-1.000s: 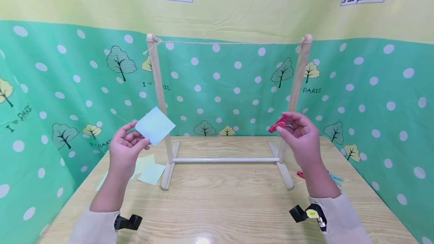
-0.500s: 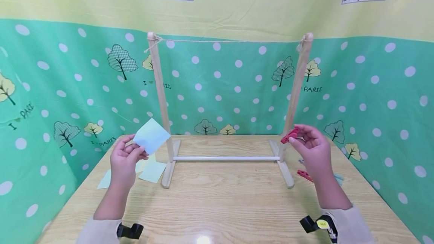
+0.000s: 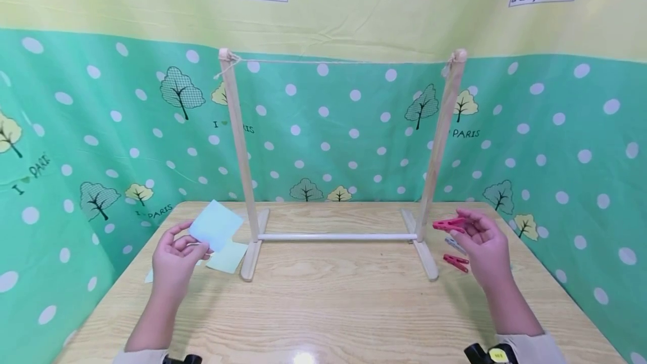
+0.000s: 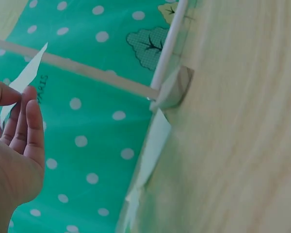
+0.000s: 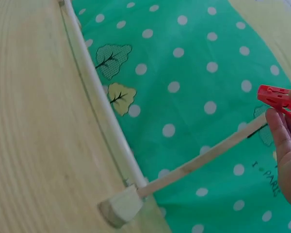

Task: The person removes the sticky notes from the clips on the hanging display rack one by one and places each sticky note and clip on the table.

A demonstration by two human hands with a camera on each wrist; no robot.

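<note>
My left hand (image 3: 177, 254) pinches a light blue square of paper (image 3: 215, 224) by its lower corner, between thumb and fingers. In the left wrist view that paper (image 4: 28, 73) shows nearly edge-on. On the right, my right hand (image 3: 484, 246) pinches a red clothespin (image 3: 449, 224) between thumb and fingertips; the right wrist view shows the same clothespin (image 5: 276, 97) pointing away from the hand. Below it on the table lie another red clothespin (image 3: 456, 263) and a grey-blue clothespin (image 3: 455, 245). Pale paper squares (image 3: 227, 257) lie behind my left hand, partly hidden by it.
A wooden frame stands on the table (image 3: 333, 308), with a left post (image 3: 238, 128), a right post (image 3: 441, 139) and a white bottom bar (image 3: 336, 237). A string (image 3: 343, 62) is tied between the post tops. A green dotted curtain (image 3: 323, 145) hangs behind.
Both hands have come down toward the table, still holding the paper and the red clothespin. The right hand has also moved outward to the right, the left slightly to the left.
</note>
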